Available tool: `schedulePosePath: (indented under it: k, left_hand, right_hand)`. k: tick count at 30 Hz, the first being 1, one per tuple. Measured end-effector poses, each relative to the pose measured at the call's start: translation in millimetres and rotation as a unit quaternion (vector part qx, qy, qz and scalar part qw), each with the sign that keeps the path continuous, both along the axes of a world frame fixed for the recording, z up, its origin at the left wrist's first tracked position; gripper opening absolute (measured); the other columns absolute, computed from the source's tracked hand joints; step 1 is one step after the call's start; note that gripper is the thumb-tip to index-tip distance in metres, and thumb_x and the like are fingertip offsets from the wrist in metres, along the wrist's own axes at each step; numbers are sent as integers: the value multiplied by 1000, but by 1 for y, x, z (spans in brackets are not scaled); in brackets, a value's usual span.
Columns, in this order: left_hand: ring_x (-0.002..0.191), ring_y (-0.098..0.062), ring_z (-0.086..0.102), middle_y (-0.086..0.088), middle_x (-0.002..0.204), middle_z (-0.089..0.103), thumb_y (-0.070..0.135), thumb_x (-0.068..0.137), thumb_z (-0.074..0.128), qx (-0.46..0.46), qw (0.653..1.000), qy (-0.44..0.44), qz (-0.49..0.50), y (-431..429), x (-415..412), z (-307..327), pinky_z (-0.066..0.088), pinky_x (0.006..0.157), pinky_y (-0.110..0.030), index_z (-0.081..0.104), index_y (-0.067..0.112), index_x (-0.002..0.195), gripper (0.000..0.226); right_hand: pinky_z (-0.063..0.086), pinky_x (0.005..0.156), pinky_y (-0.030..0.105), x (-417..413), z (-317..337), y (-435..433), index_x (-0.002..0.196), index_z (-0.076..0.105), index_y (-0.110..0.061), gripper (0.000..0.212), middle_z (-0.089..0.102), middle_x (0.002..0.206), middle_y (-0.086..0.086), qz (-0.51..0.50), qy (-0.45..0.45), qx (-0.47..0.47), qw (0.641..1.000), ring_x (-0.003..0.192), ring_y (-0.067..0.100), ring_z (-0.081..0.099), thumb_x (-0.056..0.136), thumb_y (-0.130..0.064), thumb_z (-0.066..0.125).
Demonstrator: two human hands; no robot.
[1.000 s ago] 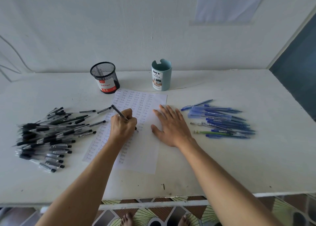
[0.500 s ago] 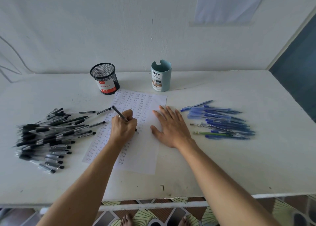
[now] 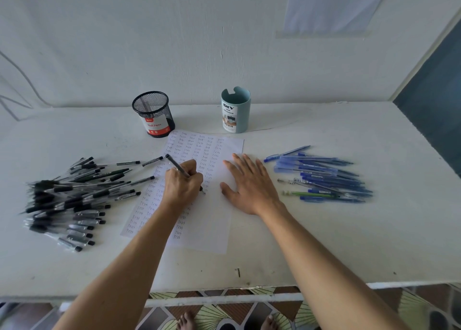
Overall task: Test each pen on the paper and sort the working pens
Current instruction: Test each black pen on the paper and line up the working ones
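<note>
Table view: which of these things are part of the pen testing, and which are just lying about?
In use: pen in left hand; right hand flat on paper; black pens; blue pens; likely mesh cup and teal cup.
Just there: wall sheet; dark speck.

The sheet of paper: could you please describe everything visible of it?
The paper is one white sheet lying flat on the table, slightly skewed, covered in columns of small handwritten "test" marks, its lower right part blank. The right hand lies flat across its right edge; the left hand holds a black pen tip-down on it.
</note>
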State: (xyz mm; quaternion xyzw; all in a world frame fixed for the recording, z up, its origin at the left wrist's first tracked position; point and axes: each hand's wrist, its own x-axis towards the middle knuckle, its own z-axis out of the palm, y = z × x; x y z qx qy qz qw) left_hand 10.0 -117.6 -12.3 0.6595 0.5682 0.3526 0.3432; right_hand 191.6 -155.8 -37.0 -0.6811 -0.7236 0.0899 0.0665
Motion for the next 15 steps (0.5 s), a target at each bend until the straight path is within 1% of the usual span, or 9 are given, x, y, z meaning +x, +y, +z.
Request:
schedulePosePath:
  k: [3,5,8,9,10,11,12,14,15]
  left_hand:
    - [42,-6,29,-4,57,28,-10,73,48,-10,1000,-2,2,1,-1,-1,30,40,-22,27,12,60,33]
    - [46,-11,39,-7,57,34,-5,71,50,-28,999,-22,6,4,-4,-2,34,41,-24,30,9,61,27]
    - [45,-15,42,-6,54,42,1,69,52,-60,988,-143,13,7,-10,0,33,42,-25,46,13,62,15]
    - [44,-16,39,-5,53,42,0,76,53,-68,980,-188,14,8,-11,1,30,42,-24,51,15,71,16]
    - [43,-16,37,-4,52,40,-1,86,52,-79,971,-225,18,10,-12,0,27,42,-23,51,15,82,16]
    - [42,-17,35,-1,52,37,5,96,51,-87,964,-249,22,11,-12,0,25,42,-23,48,16,90,13]
    - [40,-17,34,1,52,35,16,103,49,-91,961,-261,27,13,-11,-1,25,41,-23,44,18,94,10]
    - [36,-16,35,1,50,37,40,106,44,-85,962,-256,30,14,-10,-2,29,38,-24,44,19,100,22]
    - [34,-16,36,-1,50,40,45,106,40,-73,967,-244,22,14,-11,-3,31,38,-24,47,18,107,28]
  right_hand:
    - [-4,124,43,0,1,0,158,12,-29,68,2,167,-2,-1,-2,-2,1000,154,18,-5,99,-58,29]
    - [-5,124,42,0,2,-1,158,12,-28,68,1,168,-2,-1,0,-4,1000,154,18,-6,99,-58,29]
    - [-5,124,39,1,3,-1,159,10,-20,71,0,168,1,-9,13,-7,1000,154,17,-5,100,-55,30]
    - [-6,124,37,1,4,-1,159,10,-17,71,-1,168,2,-14,17,-8,1000,154,17,-5,101,-54,30]
    - [-6,123,35,1,4,-1,159,10,-15,71,-1,168,2,-20,19,-8,1000,154,17,-5,102,-52,30]
    - [-6,123,35,1,4,-1,159,10,-14,70,0,168,3,-26,22,-6,999,154,17,-4,102,-51,30]
    - [-6,123,34,1,4,-1,158,11,-13,70,1,167,3,-31,25,-4,999,154,18,-3,102,-50,31]
    - [-4,123,34,0,4,-2,158,13,-13,70,5,167,3,-39,30,0,999,154,17,0,102,-49,32]
    - [-4,123,34,0,4,-2,158,14,-13,69,7,167,3,-41,32,3,999,154,17,1,102,-48,33]
